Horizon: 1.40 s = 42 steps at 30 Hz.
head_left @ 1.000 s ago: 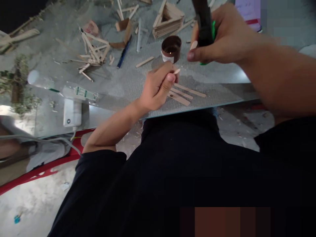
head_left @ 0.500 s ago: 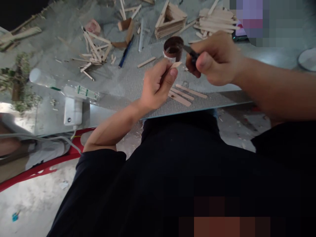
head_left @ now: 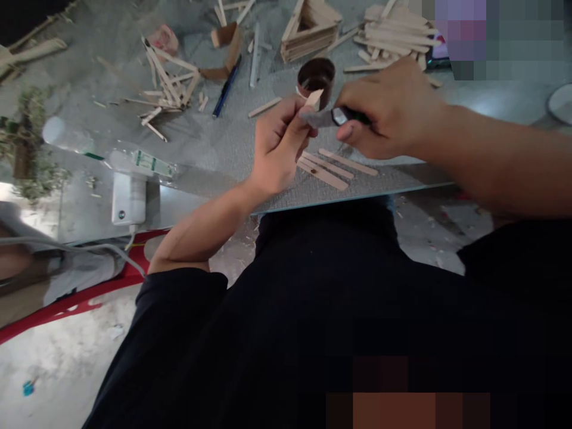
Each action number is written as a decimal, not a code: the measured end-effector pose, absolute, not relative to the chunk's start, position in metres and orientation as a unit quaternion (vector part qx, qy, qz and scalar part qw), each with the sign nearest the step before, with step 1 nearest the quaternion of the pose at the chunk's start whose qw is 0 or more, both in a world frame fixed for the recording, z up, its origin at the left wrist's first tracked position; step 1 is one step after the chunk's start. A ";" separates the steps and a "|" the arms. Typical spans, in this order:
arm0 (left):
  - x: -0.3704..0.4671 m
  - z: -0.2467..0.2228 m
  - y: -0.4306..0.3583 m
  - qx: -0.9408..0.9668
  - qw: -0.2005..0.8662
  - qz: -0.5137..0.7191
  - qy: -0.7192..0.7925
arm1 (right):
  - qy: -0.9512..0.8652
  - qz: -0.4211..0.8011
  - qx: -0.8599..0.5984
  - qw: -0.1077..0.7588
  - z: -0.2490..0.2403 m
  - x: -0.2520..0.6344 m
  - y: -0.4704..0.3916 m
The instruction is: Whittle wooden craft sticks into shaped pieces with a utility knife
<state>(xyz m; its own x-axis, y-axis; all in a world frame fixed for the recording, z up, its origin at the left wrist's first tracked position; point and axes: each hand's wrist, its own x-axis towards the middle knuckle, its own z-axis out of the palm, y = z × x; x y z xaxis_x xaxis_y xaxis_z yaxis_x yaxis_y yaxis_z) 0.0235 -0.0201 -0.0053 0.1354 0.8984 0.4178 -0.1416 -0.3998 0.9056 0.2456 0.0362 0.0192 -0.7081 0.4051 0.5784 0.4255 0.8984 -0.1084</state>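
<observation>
My left hand (head_left: 279, 143) is closed round a wooden craft stick (head_left: 314, 99), whose slanted, pointed tip sticks up past the thumb. My right hand (head_left: 386, 113) grips a utility knife (head_left: 351, 116) by its dark handle. The blade reaches left to the left thumb, close beside the stick; whether it touches the wood I cannot tell. Just behind both hands stands a round dark brown container (head_left: 316, 74), open at the top. Below them several flat craft sticks (head_left: 328, 176) lie near the table edge, one with a dark spot.
A triangular stack of sticks (head_left: 308, 36) and a stick pile (head_left: 393, 36) stand farther back. At left are loose sticks (head_left: 172, 83), a blue pen (head_left: 227, 89), a plastic bottle (head_left: 143, 162), a white power adapter (head_left: 128, 198) with a cable, and dried plants (head_left: 40, 143).
My right hand has brought the knife down and left, from near the container's rim to the stick. My left hand has turned the stick's tip more upright.
</observation>
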 end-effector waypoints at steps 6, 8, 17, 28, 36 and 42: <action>0.023 -0.008 -0.018 0.596 0.435 0.622 0.261 | -0.901 0.062 -0.299 0.309 0.022 0.243 0.042; 0.021 -0.004 -0.022 0.598 0.442 0.607 0.280 | -0.898 0.084 -0.305 0.305 0.024 0.243 0.042; 0.020 -0.004 -0.021 0.598 0.438 0.614 0.270 | -0.929 0.009 -0.232 0.288 0.026 0.249 0.035; 0.020 -0.011 -0.012 0.609 0.425 0.623 0.246 | -0.932 -0.027 -0.238 0.273 0.027 0.248 0.036; 0.020 -0.006 -0.022 0.564 0.465 0.610 0.304 | -0.935 -0.004 -0.256 0.245 0.033 0.246 0.032; 0.018 -0.019 -0.011 0.572 0.478 0.607 0.275 | -0.942 0.079 -0.216 0.245 0.037 0.247 0.033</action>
